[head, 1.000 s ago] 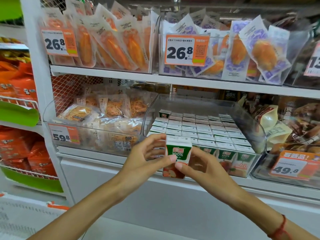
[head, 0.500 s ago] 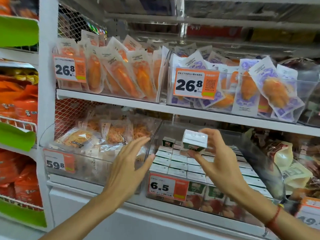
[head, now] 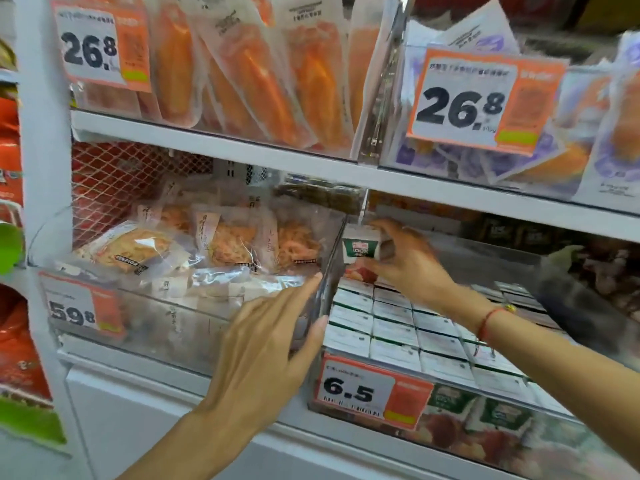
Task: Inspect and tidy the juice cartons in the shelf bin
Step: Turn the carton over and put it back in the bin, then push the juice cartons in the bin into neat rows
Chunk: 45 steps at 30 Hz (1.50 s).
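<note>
the right hand (head: 405,261) grips a juice carton (head: 360,249) at the back left corner of the clear shelf bin (head: 519,441), holding it upright just above the packed rows of juice cartons (head: 408,334). the left hand (head: 266,344) is released, fingers straight, fingertips touching the bin's left wall. a red cord bracelet (head: 486,322) circles the right wrist. an orange price tag (head: 372,388) reading 6.5 sits on the bin's front. to the left, a neighbouring bin (head: 145,327) holds bagged snacks (head: 221,237).
</note>
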{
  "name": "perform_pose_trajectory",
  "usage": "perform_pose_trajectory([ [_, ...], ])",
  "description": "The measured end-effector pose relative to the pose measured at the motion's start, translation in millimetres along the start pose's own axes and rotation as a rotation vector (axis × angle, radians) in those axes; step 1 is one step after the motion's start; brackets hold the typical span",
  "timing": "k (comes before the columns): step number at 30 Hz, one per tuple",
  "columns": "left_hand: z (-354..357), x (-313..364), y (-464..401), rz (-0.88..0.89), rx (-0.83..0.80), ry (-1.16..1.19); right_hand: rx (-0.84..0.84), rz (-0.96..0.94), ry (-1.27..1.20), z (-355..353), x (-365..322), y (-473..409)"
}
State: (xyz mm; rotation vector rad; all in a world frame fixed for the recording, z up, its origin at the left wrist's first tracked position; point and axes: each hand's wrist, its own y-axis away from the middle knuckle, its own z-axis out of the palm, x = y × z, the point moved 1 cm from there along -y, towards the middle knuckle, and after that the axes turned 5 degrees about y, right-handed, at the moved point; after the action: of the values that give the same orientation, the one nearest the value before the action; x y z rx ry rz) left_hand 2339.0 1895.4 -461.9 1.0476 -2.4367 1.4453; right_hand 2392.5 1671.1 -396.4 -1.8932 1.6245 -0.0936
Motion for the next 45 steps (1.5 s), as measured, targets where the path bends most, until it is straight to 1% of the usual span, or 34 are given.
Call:
perform_pose_trajectory([
  [2, -1.1, -0.3, 2.4, 0.008, -0.011, -0.019, -0.028, 0.021, -0.112, 4.6, 0.6, -8.0],
  [6, -0.4, -0.1, 3.4, 0.013, -0.007, -0.036, -0.062, 0.14, -0.213, 4.3, 5.8, -16.1],
  [9, 0.7, 0.8, 3.5, 0.009, 0.01, -0.023, -0.176, 0.199, -0.141, 1.4, 14.3, -12.7],
  [12, 1.7, 1.0, 3.2, -0.001, 0.013, -0.021, -0.263, 0.13, -0.012, 5.4, 21.7, -4.8],
  [15, 1.9, 0.5, 3.8, -0.012, 0.003, -0.029, -0.252, 0.104, 0.059, 10.0, 25.3, -1.4],
  [18, 1.7, 0.1, 3.7, -0.018, -0.001, -0.026, -0.3, 0.068, 0.13, 14.1, 28.8, -1.4],
  [26, 1.5, 0.1, 3.9, -0.024, -0.002, -0.021, -0.352, 0.069, 0.143, 13.5, 35.6, -0.1],
  [28, 2.3, 0.0, 3.8, -0.023, 0.001, -0.024, -0.292, 0.065, 0.117, 10.2, 34.8, -7.8],
  [30, 3.3, -0.4, 3.3, -0.018, 0.007, -0.024, -0.206, 0.064, 0.152, 7.7, 36.2, -19.5],
  [31, 3.7, -0.8, 3.1, -0.014, 0.012, -0.023, -0.196, 0.059, 0.179, 7.6, 37.7, -25.7],
  [32, 4.1, -1.3, 3.1, -0.011, 0.014, -0.019, -0.218, 0.056, 0.199, 8.8, 39.6, -31.9],
  [36, 4.4, -2.8, 4.1, -0.023, 0.004, 0.002, -0.457, 0.098, 0.242, 19.3, 48.9, -48.0],
  [37, 4.7, -3.2, 4.5, -0.028, 0.002, -0.001, -0.488, 0.104, 0.243, 21.0, 51.2, -50.5],
  [40, 5.8, -3.5, 5.1, -0.027, 0.0, -0.014, -0.469, 0.12, 0.219, 22.5, 58.2, -56.5],
  [45, 7.4, -4.5, 4.6, -0.013, 0.013, -0.017, -0.458, 0.082, 0.242, 27.2, 60.9, -58.1],
])
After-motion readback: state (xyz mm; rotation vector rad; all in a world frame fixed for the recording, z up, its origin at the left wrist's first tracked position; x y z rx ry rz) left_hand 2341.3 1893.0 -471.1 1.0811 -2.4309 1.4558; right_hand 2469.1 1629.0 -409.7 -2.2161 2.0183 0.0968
